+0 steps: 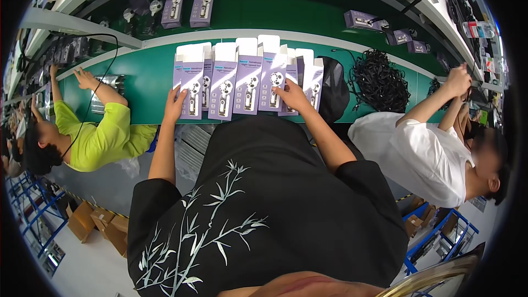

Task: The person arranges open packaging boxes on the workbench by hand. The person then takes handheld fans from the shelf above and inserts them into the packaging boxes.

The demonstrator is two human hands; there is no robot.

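Several purple-and-white cartons stand upright in a row at the near edge of the green bench, their white top flaps raised. My left hand (174, 105) is at the lower left edge of the leftmost carton (192, 91), thumb and fingers closed against it. Toward the right of the row, my right hand (293, 97) grips the right edge of a taller carton (271, 74), its thumb and a finger over the front. More cartons, including one at the right end (314, 85), stand partly behind the front ones. What lies inside the cartons is hidden.
Right of the row are a black bag (332, 89) and a heap of black cables (379, 81). Other cartons (203, 3) stand beyond a pale rail (231, 37). A person in yellow-green (99, 137) works at left, another in white (418, 154) at right.
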